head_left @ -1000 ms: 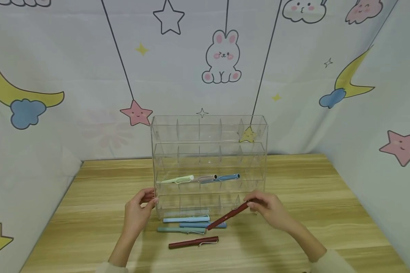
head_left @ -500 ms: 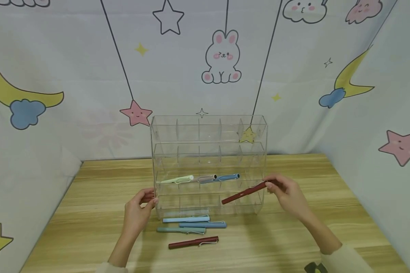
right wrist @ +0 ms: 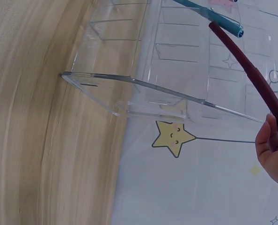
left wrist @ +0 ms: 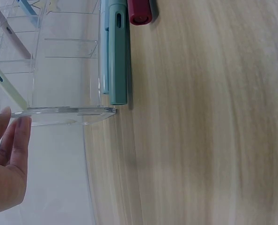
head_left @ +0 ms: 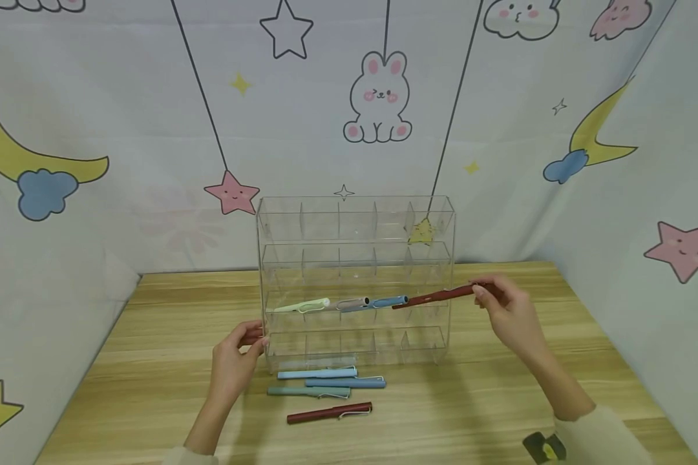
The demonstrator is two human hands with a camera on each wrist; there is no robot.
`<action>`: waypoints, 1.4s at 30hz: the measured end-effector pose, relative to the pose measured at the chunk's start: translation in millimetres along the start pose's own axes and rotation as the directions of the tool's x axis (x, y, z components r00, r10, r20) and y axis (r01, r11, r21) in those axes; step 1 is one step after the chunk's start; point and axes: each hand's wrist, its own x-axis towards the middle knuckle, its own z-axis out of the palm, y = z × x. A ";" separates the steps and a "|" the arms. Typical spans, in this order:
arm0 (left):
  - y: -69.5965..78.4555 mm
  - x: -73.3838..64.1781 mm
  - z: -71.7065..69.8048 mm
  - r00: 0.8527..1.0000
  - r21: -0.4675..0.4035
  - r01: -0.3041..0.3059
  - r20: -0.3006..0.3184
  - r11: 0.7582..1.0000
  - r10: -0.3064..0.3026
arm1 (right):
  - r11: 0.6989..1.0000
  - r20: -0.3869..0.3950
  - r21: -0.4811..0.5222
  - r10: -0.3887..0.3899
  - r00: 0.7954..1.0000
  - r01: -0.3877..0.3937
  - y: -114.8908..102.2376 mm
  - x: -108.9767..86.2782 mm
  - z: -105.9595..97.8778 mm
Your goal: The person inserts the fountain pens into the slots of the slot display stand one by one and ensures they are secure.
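A clear acrylic pen rack (head_left: 357,244) with several compartments stands upright on the table. My left hand (head_left: 235,355) pinches its left side panel between thumb and fingers, also visible in the left wrist view. My right hand (head_left: 512,320) pinches one end of a dark red pen (head_left: 442,296), which slants over the right part of the rack. The pen's free end overlaps the third tier, beside a blue pen (head_left: 390,301). Left of that, in the same tier, lie a brownish pen (head_left: 351,303) and a pale green pen (head_left: 302,306).
In front of the rack lie a light blue pen (head_left: 317,374), a darker blue pen (head_left: 346,383) and a grey-green pen (head_left: 308,391). Closer to me is a second dark red pen (head_left: 328,413) with a silver clip. A printed white curtain (head_left: 326,155) surrounds the wooden table (head_left: 471,413).
My right hand has lifted the dark red pen up and to the right, from over the table pens to the rack's third tier. The left hand has stayed at the rack's side.
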 end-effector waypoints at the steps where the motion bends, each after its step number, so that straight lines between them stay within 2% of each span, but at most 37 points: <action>1: -0.1 -0.1 -0.1 1.000 0.001 0.000 0.000 1.000 0.000 | 1.000 -0.010 -0.001 0.000 1.000 0.000 -0.3 1.0 0.3; 7: 0.1 -0.2 -0.9 0.999 -0.002 0.025 0.021 1.000 -0.025 | 1.000 -0.028 -0.028 -0.012 1.000 0.011 0.3 5.2 8.3; 19: 0.3 0.9 -0.7 0.999 -0.015 0.037 0.020 0.999 -0.037 | 0.997 -0.001 -0.052 -0.062 0.998 0.061 8.9 1.8 31.8; 28: -0.8 0.7 -1.0 0.999 -0.018 0.037 0.022 0.999 -0.037 | 0.989 0.046 -0.115 -0.084 0.995 0.089 13.1 1.6 43.6; 36: -1.0 0.8 -0.4 1.000 -0.029 0.019 0.006 0.999 -0.019 | 0.986 0.043 -0.097 -0.131 0.990 0.134 15.2 0.7 48.5; 42: -1.6 0.8 -0.3 0.999 -0.024 0.047 0.022 0.999 -0.046 | 0.988 0.052 -0.090 -0.123 0.991 0.127 17.1 0.1 47.4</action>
